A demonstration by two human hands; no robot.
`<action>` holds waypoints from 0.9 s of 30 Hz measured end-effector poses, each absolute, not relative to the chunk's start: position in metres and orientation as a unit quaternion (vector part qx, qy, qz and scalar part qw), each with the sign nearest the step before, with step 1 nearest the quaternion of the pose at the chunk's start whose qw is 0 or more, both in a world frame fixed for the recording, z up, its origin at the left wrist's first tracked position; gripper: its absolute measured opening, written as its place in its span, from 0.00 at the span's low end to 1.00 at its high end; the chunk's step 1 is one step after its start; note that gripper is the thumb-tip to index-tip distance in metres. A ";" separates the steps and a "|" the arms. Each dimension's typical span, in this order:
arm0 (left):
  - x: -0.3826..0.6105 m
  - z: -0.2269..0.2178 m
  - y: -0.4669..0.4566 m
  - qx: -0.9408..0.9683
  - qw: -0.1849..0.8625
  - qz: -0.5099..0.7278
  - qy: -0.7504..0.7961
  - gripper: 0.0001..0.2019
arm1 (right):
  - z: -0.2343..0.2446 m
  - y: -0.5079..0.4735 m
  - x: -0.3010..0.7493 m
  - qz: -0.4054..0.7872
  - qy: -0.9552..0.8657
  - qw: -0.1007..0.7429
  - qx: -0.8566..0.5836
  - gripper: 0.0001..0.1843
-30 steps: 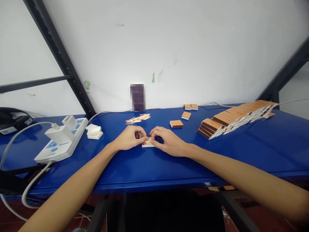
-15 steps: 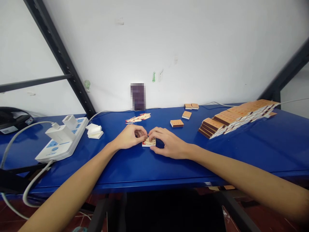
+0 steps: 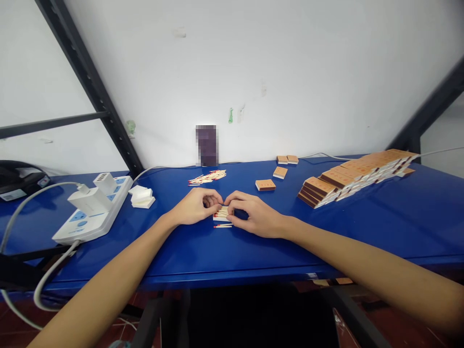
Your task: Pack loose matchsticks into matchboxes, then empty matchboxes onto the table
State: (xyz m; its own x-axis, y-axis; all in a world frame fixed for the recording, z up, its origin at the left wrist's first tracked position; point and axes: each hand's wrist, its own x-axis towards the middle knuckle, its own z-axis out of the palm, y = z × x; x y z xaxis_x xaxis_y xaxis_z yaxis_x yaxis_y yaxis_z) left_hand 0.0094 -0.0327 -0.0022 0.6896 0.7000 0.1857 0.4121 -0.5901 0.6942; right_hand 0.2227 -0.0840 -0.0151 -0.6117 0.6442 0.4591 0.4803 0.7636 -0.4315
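A small white matchbox tray (image 3: 216, 218) filled with matches lies flat on the blue table between my hands. The red match heads point left. My left hand (image 3: 197, 207) has its fingers curled and its thumb at the tray's left end. On the right end, my right hand (image 3: 256, 216) closes thumb and fingers around the tray, hiding that side. In front of the tray, a few loose matches (image 3: 224, 225) lie on the table. Farther back sits a loose pile of matches (image 3: 208, 178).
White empty trays (image 3: 142, 199) lie left, beside a white power strip (image 3: 108, 212) with chargers. A matchbox (image 3: 266, 184) and several others stand behind to the right. A long stack of matchboxes (image 3: 348, 176) fills the right. A blurred dark rectangle (image 3: 207, 146) leans on the wall.
Loose matches now show on the table just in front of the tray. My right hand's fingers have shifted slightly to the right, uncovering more of the matches.
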 end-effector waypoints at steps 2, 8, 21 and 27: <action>0.010 -0.002 -0.033 0.864 0.316 0.227 0.319 0.08 | -0.016 -0.084 0.223 0.133 -0.887 0.308 -0.316 0.05; 0.011 -0.002 -0.037 0.880 0.269 0.235 0.312 0.07 | -0.015 -0.083 0.222 0.143 -0.881 0.323 -0.315 0.04; 0.008 0.001 -0.036 0.880 0.293 0.221 0.303 0.12 | -0.013 -0.083 0.226 0.138 -0.889 0.308 -0.309 0.06; 0.006 -0.001 -0.030 0.879 0.270 0.222 0.323 0.13 | -0.010 -0.090 0.227 0.054 -0.904 0.311 -0.288 0.06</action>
State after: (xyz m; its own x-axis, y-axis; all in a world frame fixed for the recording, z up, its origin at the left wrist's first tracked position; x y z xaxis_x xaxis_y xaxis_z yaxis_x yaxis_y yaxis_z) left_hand 0.0058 -0.0301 -0.0011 0.6924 0.6884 0.2162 0.4490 -0.6456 0.6177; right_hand 0.2266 -0.0901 -0.0098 -0.6403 0.5550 0.5310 0.4881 0.8278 -0.2766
